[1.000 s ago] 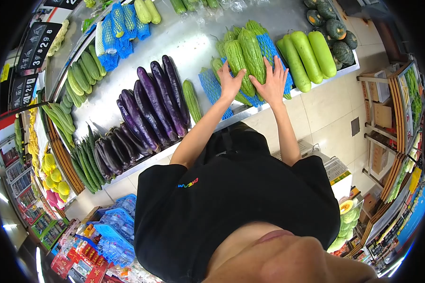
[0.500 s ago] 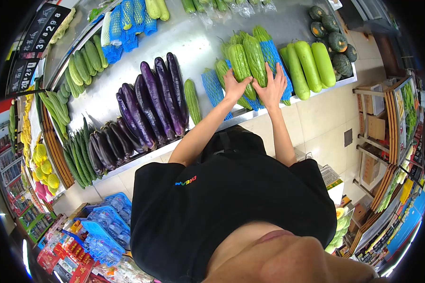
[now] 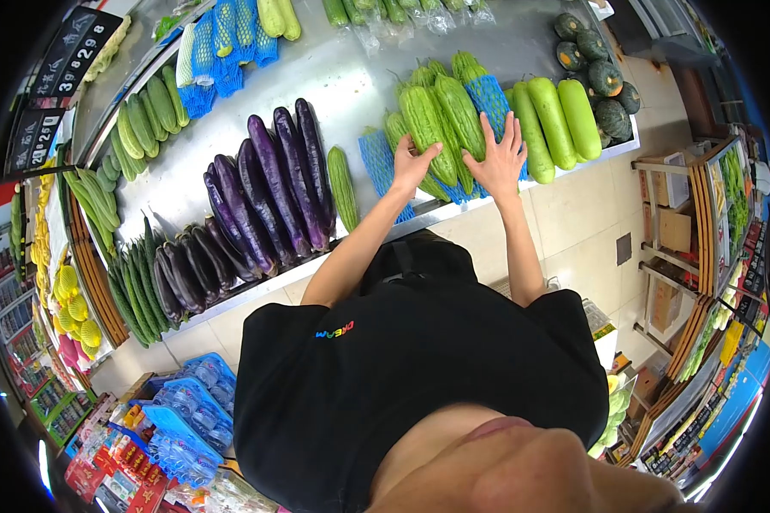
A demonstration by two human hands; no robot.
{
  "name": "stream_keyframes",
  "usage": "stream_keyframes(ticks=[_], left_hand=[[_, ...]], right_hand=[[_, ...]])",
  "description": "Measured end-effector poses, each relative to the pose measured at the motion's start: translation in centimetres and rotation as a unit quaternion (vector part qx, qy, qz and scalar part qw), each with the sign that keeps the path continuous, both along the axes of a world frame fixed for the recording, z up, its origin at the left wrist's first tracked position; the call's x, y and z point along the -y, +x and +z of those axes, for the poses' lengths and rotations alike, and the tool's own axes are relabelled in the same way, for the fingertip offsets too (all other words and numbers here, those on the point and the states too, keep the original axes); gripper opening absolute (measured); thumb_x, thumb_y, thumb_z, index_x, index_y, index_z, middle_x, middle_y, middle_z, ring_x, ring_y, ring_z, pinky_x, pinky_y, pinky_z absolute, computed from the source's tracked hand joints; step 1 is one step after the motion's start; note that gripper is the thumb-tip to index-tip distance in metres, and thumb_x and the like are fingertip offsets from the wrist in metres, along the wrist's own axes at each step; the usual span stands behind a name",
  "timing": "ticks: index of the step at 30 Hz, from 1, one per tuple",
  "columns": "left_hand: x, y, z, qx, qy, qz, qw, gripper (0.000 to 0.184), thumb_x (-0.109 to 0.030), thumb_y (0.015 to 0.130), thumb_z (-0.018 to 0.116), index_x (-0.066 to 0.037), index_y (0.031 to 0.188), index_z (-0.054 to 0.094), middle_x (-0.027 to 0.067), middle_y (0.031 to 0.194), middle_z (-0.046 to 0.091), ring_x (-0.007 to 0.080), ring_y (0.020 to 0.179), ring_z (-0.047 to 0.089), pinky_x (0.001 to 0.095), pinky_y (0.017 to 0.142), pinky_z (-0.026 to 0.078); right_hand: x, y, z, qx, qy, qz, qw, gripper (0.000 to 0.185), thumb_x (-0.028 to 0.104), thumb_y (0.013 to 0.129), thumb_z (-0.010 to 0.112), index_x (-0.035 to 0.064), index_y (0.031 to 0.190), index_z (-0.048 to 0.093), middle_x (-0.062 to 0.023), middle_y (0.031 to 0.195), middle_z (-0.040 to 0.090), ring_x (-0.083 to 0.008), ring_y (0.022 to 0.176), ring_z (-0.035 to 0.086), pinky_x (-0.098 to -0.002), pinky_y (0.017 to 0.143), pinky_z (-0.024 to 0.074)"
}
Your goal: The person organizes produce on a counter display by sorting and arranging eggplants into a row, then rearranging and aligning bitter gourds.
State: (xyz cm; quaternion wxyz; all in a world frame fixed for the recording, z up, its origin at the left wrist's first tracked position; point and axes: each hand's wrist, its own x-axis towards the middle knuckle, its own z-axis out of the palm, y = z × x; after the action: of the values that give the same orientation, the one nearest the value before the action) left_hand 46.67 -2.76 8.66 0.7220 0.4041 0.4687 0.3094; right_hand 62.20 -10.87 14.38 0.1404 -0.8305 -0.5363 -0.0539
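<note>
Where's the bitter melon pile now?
In the head view, the bitter melon pile is on the counter, right of centre, by the left hand and right hand.

A black short-sleeved T-shirt (image 3: 419,376) bears small multicoloured "DREAM" lettering (image 3: 334,330).

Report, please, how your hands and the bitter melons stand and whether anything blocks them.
Left hand at the bitter melons, grip unclear. Right hand spread open, close by. Melons bunched on the counter. Blue netting alongside; nothing seen blocking.

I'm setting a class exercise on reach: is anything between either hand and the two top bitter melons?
Nothing visible. The left hand lies against or close beside the left melon; the right hand has its thumb by the right melon.
</note>
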Motion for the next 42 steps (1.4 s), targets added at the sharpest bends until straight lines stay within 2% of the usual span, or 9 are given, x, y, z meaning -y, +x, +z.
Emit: stream_keyframes(ticks=[9,18,21,24,31,35,38,41,42], left_hand=[[-0.1,-0.5,0.3,-0.01,0.007,-0.03,0.999,0.053,-0.022,0.081,0.077,-0.002,0.122,0.051,0.0065,0.104,0.062,0.0148,0.088,0.062,0.0287,0.068,0.049],[-0.5,-0.6,0.6,-0.013,-0.01,-0.033,0.999,0.055,-0.016,0.081,0.077,0.004,0.124,0.048,0.0107,0.108,0.061,0.0164,0.092,0.061,0.0302,0.076,0.052],[-0.6,-0.8,0.7,-0.012,-0.017,-0.041,0.999,0.058,-0.017,0.081,0.077,0.003,0.126,0.047,0.0104,0.108,0.061,0.0163,0.093,0.061,0.0306,0.076,0.052],[-0.1,-1.9,1.5,-0.002,-0.02,-0.039,0.999,0.057,-0.017,0.082,0.076,0.0,0.128,0.045,0.0096,0.108,0.061,0.016,0.093,0.061,0.0307,0.074,0.052],[5.0,-6.6,2.3,0.115,-0.077,-0.027,0.99,0.044,-0.024,0.094,0.064,-0.002,0.129,0.049,0.007,0.115,0.059,0.0164,0.109,0.056,0.0321,0.081,0.051],[5.6,-10.7,1.7,0.067,-0.165,-0.049,0.983,0.049,-0.025,0.095,0.061,0.0,0.134,0.047,0.0113,0.124,0.058,0.0199,0.115,0.054,0.0336,0.087,0.049],[4.8,-13.4,-5.7,-0.164,0.119,-0.006,0.979,0.05,-0.02,0.09,0.065,0.002,0.132,0.047,0.0155,0.121,0.059,0.0235,0.111,0.057,0.0341,0.087,0.05],[3.0,-13.9,-8.8,-0.404,0.207,0.016,0.891,0.055,-0.014,0.083,0.071,0.003,0.13,0.048,0.0193,0.118,0.059,0.026,0.104,0.061,0.0364,0.088,0.05],[2.6,-13.5,-10.5,-0.353,0.176,0.029,0.918,0.056,-0.012,0.081,0.071,0.003,0.129,0.048,0.0199,0.118,0.058,0.0267,0.102,0.062,0.0366,0.088,0.05]], right_hand=[[-0.1,3.8,-2.3,-0.161,0.098,-0.065,0.98,0.067,0.042,0.086,0.068,0.014,0.141,0.044,-0.021,0.126,0.055,-0.0386,0.113,0.054,-0.0454,0.095,0.044],[0.2,3.7,-2.6,-0.172,0.099,-0.067,0.978,0.058,0.039,0.089,0.065,0.0226,0.141,0.046,-0.0191,0.123,0.056,-0.0384,0.108,0.056,-0.0455,0.09,0.0461],[0.4,4.1,-0.8,-0.201,0.059,-0.061,0.976,0.057,0.037,0.088,0.066,0.0176,0.139,0.048,-0.0183,0.121,0.057,-0.0374,0.106,0.057,-0.0445,0.092,0.0455],[0.5,3.6,0.8,-0.065,0.17,-0.009,0.983,0.062,0.038,0.084,0.07,0.0119,0.137,0.049,-0.0178,0.123,0.056,-0.0352,0.107,0.055,-0.0436,0.092,0.045],[3.3,-8.6,1.9,-0.39,0.046,0.13,0.911,0.081,0.024,0.075,0.08,0.0019,0.141,0.038,-0.0204,0.131,0.051,-0.0367,0.118,0.05,-0.0418,0.099,0.0423],[5.2,-11.2,-3.3,-0.503,0.028,0.097,0.858,0.088,0.011,0.075,0.079,-0.0017,0.145,0.028,-0.0198,0.14,0.043,-0.0298,0.127,0.046,-0.0372,0.104,0.0383],[6.6,-11.6,-5.0,-0.55,0.024,0.097,0.829,0.085,0.005,0.075,0.075,0.0004,0.146,0.027,-0.0185,0.141,0.042,-0.0281,0.133,0.04,-0.0363,0.108,0.0351],[7.0,-12.1,-5.0,-0.528,0.032,0.12,0.84,0.085,0.006,0.076,0.074,0.0024,0.147,0.028,-0.0195,0.138,0.045,-0.0313,0.132,0.041,-0.0379,0.107,0.0356],[6.5,-12.5,-4.7,-0.504,0.035,0.13,0.853,0.085,0.006,0.076,0.074,0.003,0.147,0.028,-0.02,0.137,0.046,-0.033,0.13,0.042,-0.0389,0.107,0.0359]])
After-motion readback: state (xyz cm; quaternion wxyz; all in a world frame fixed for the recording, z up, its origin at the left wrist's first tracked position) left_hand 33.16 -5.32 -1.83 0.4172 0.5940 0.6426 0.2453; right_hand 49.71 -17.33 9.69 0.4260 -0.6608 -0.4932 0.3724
